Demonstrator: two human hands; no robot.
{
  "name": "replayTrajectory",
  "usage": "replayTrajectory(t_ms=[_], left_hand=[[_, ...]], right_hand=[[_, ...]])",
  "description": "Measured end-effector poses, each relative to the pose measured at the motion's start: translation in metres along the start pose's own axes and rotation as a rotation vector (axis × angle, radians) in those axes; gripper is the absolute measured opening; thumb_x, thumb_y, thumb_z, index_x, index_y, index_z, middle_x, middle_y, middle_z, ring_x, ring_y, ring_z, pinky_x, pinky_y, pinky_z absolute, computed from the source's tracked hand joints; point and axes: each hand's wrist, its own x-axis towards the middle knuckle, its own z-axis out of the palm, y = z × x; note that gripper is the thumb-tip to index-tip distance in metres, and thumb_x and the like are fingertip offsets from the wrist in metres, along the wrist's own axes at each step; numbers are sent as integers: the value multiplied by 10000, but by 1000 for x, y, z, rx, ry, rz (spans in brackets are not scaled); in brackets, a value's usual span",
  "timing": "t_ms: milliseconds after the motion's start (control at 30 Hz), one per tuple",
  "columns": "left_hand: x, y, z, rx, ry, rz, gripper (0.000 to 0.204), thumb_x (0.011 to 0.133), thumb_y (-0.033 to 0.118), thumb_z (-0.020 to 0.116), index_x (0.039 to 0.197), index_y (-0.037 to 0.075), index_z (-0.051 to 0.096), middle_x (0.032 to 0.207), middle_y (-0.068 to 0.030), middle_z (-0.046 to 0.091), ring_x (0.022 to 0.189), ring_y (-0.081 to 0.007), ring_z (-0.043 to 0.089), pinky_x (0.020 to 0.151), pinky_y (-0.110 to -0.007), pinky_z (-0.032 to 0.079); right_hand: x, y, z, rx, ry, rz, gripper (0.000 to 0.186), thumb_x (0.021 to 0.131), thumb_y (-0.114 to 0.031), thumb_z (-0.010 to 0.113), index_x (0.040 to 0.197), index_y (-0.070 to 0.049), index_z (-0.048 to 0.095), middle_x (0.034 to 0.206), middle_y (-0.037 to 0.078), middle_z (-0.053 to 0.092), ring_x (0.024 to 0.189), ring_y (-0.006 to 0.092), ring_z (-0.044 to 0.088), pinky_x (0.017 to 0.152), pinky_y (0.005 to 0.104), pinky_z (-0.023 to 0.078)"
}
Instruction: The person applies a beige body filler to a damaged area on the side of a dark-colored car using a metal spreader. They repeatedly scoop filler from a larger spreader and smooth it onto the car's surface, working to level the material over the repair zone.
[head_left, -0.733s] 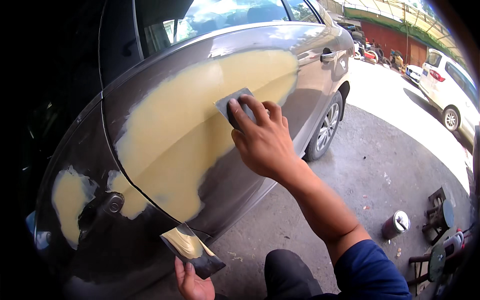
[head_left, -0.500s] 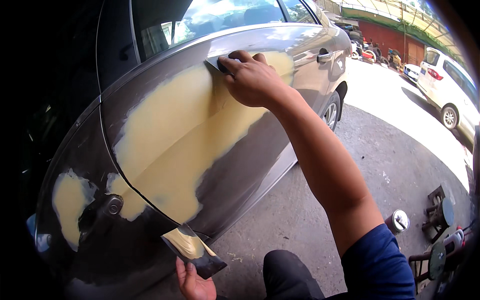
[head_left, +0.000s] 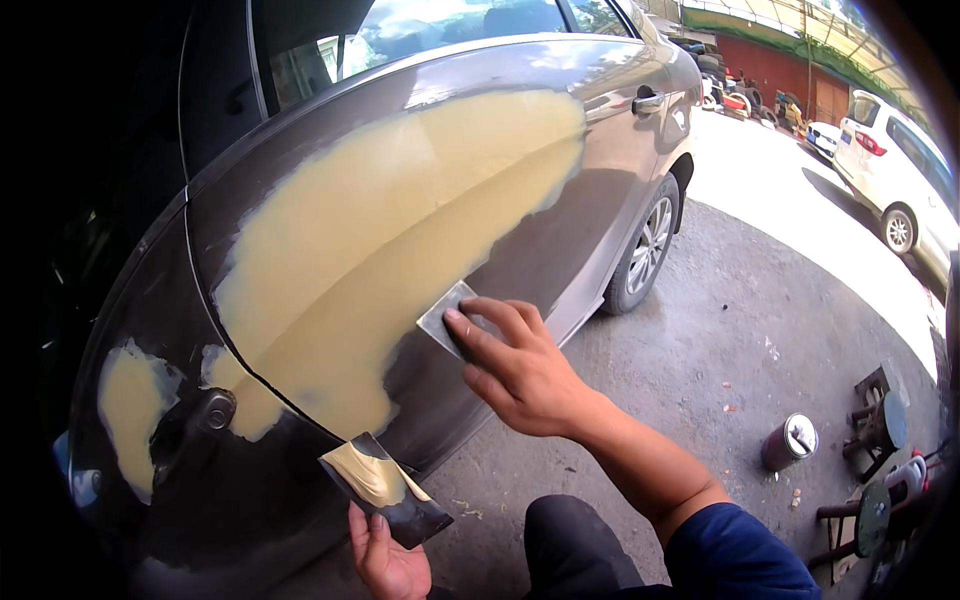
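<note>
A grey-brown car door [head_left: 490,330] carries a large smooth patch of pale yellow filler [head_left: 360,220]; a smaller patch [head_left: 135,425] lies on the front panel at left. My right hand [head_left: 520,365] is closed on a flat grey spreader [head_left: 445,320], held at the large patch's lower right edge with fingertips pressed on it. Below the door seam, my left hand [head_left: 388,555] grips a dark rectangular plate [head_left: 405,520] bearing a thick smear of yellow paste [head_left: 365,470].
The door handle [head_left: 648,100] and rear wheel [head_left: 643,245] are to the right. On the concrete floor [head_left: 680,370] stand a metal can [head_left: 788,442] and small stools [head_left: 880,425]. A white van [head_left: 890,170] is parked outside, with piled tyres [head_left: 750,100] behind.
My right hand with the spreader went up to the patch's top, then came down to its lower edge. My left hand and the plate stay low by the seam.
</note>
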Motion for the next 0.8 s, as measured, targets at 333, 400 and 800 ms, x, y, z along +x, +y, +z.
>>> replayTrajectory(t_ms=[333,400,800], left_hand=[[14,-3,11,-54,34,83,512,1008,82,449,1500,-14,343,1478,-167,456,1358,-277,448,1142,-464,353],[18,-3,8,-60,27,85,501,1014,76,435,1497,-18,342,1480,-165,454,1367,-270,438,1143,-456,347],[-3,-27,-6,-34,-229,145,494,1042,119,434,1514,34,315,1506,-145,409,1385,-290,400,1147,-492,321]], right_hand=[[-136,-22,57,703,-352,241,444,1036,-182,514,1457,-43,484,1418,189,475,1317,323,469,1090,405,380],[-135,-13,49,1056,-114,598,437,1019,-145,548,1430,-6,499,1416,164,503,1309,265,490,1065,400,420],[-131,-41,48,1363,-435,871,425,920,-27,679,1304,22,503,1084,73,664,1001,121,613,881,291,498]])
